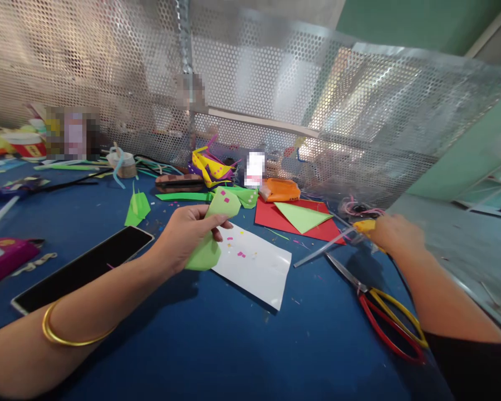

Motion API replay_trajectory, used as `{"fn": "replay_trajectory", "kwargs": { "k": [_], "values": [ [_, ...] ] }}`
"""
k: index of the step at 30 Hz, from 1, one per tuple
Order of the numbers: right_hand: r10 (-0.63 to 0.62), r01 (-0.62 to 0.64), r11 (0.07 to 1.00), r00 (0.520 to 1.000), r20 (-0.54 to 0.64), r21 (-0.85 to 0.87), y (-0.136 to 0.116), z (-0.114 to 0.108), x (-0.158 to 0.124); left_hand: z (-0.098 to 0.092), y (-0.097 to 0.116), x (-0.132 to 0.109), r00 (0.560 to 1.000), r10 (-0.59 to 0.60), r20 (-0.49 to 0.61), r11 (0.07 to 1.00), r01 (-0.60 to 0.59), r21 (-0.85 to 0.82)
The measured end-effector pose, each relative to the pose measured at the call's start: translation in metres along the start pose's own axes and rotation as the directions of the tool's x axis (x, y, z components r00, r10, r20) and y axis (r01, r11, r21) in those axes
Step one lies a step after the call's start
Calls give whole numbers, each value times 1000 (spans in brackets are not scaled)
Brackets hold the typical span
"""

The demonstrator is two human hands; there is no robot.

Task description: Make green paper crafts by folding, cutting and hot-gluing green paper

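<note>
My left hand [196, 231] pinches a folded light green paper piece [204, 253] with small pink squares near its top. It hangs over the left edge of a white sheet [259, 267] dotted with pink and yellow bits. At the right, my right hand [396, 234] is closed around a yellow glue gun [364, 225], mostly hidden by the fingers. A clear glue stick [321, 249] extends from it toward the white sheet. Below that hand lie scissors [363, 288] with red and yellow handles, blades slightly apart.
Red paper [271, 214] lies under a green triangle [304, 216]. Behind are an orange packet [280, 189] and yellow-purple paper shapes [211, 167]. A black flat panel [87, 267] and a magenta tool [10, 259] lie left. A perforated metal screen [250, 72] bounds the blue table.
</note>
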State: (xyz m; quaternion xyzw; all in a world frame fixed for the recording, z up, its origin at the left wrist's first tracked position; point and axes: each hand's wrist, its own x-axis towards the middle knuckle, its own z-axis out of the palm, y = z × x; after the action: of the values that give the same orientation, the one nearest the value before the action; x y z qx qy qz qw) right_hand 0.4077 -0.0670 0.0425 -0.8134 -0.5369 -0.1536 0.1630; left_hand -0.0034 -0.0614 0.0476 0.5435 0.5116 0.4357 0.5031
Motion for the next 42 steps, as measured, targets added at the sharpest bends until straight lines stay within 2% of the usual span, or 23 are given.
{"fn": "replay_trajectory", "kwargs": {
  "k": [1, 3, 6, 8, 9, 10, 13, 15, 19, 30, 35, 39, 42],
  "values": [
    [-22, 22, 1000, 1000, 10, 17, -13, -7, -5, 0, 0, 0, 1000, 4, -6, 1000, -4, -1],
    [-143, 139, 984, 989, 31, 110, -49, -15, -17, 0, 0, 1, 1000, 12, -11, 1000, -12, 0],
    [-374, 319, 882, 922, 102, 347, -117, -9, -45, -1, 0, 1, 1000, 12, -9, 1000, -12, -11],
    [-529, 270, 687, 822, 209, 674, -162, 4, -65, -1, 0, 1, 1000, 14, -7, 1000, -15, -22],
    [-559, 255, 666, 793, 243, 701, -182, 12, -74, -2, 0, 1, 1000, 17, -5, 1000, -17, -24],
    [-563, 244, 668, 783, 263, 703, -200, 20, -81, -2, 0, 1, 1000, 20, -3, 1000, -20, -24],
    [-540, 217, 701, 784, 306, 679, -233, 39, -90, -4, -1, 3, 1000, 27, -3, 999, -27, -30],
    [-512, 201, 723, 799, 316, 661, -242, 47, -90, -5, -2, 5, 1000, 29, -9, 999, -30, -32],
    [-477, 170, 746, 811, 339, 644, -244, 55, -88, -6, -3, 6, 1000, 24, -5, 999, -24, -33],
    [-453, 159, 782, 809, 375, 602, -250, 52, -88, -4, -4, 4, 999, 35, 25, 999, -34, -30],
    [-435, 105, 744, 826, 358, 660, -249, 60, -90, -4, -5, 4, 999, 24, 44, 999, -23, -43],
    [-397, 34, 672, 860, 321, 740, -245, 66, -88, -3, -8, 5, 999, 27, 39, 999, -26, -39],
    [-367, -2, 612, 885, 287, 791, -233, 63, -85, -1, -7, 5, 999, 15, 43, 999, -14, -38]
  ]
}}
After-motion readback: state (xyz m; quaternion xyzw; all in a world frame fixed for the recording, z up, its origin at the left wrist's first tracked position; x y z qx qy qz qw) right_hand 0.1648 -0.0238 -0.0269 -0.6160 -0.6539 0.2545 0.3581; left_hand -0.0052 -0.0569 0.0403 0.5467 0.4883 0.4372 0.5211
